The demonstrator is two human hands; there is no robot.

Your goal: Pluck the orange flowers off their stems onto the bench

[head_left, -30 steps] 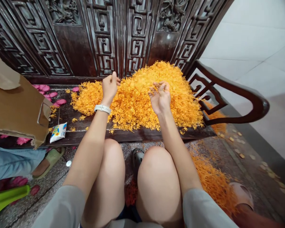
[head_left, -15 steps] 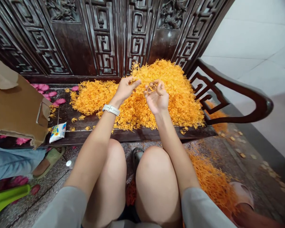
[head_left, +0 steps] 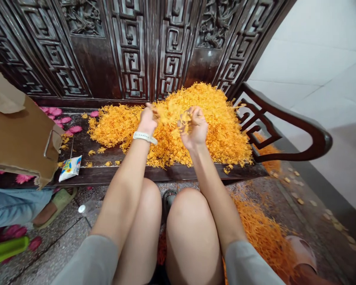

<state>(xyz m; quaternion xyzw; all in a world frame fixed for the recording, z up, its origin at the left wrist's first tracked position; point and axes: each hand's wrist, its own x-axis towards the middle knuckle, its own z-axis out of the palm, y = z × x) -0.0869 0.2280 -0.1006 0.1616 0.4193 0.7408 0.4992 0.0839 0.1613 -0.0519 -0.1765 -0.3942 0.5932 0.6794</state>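
Head view: we record both hands raised over the yellow pile [head_left: 166, 144] on the dark wooden bench [head_left: 99, 174], just in front of the carved backrest [head_left: 95, 63].

Right hand [head_left: 195, 126]: fingers curled in, grasping a yellow flower [head_left: 184, 118] at the fingertips. The flower sits between the two hands, above the middle of the pile. Its thin strands splay several ways, some leftward toward the other hand; blur prevents us from fixing a single long axis.

Left hand [head_left: 148, 120]: watch [head_left: 145, 137] at the wrist, fingers partly bent and smeared by motion. A yellow blur lies just beside its fingertips; we cannot tell whether it grips anything or is released. The two hands are apart.

Pile: we note its long axis running left to right along the seat, tallest toward the right end near the armrest [head_left: 299, 126], thinning to the left into loose single flowers. One strand at its right edge points rightward, toward the armrest.

Left on the bench: a cardboard box [head_left: 20, 134], a white packet [head_left: 70, 168] leaning near its corner, pink flowers [head_left: 55, 111] behind.

Floor: a heap of orange strands [head_left: 261, 225] right of the knees; at left, a white cap [head_left: 82, 208] and another person's sandal [head_left: 57, 204].
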